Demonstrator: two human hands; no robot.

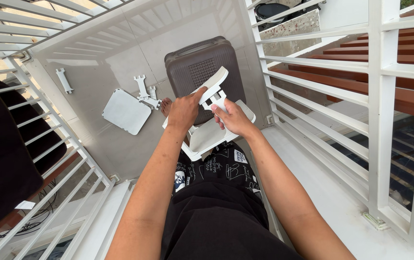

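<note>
Both forearms reach forward and down from the body, the hands meeting over the lap. The left hand (184, 111) lies knuckles up, its grip closed around the edge of a white plastic bracket piece (213, 85), thumb toward the piece's upper end. The right hand (235, 118) comes in from the other side, fingers curled and pinching the bracket's lower prongs, so both grips are narrow and holding it. The bracket's long axis runs on a slant, its flat end pointing up and to the right, away from the person. It sits against a larger white panel (207, 137) resting over the knees (its joint is hidden by the fingers). Behind stands one brown plastic stool (202, 65). On the floor (115, 62) lie one white rounded plate (126, 111), one small strip (64, 80) and a cluster of small white fittings (145, 92), number unclear.
</note>
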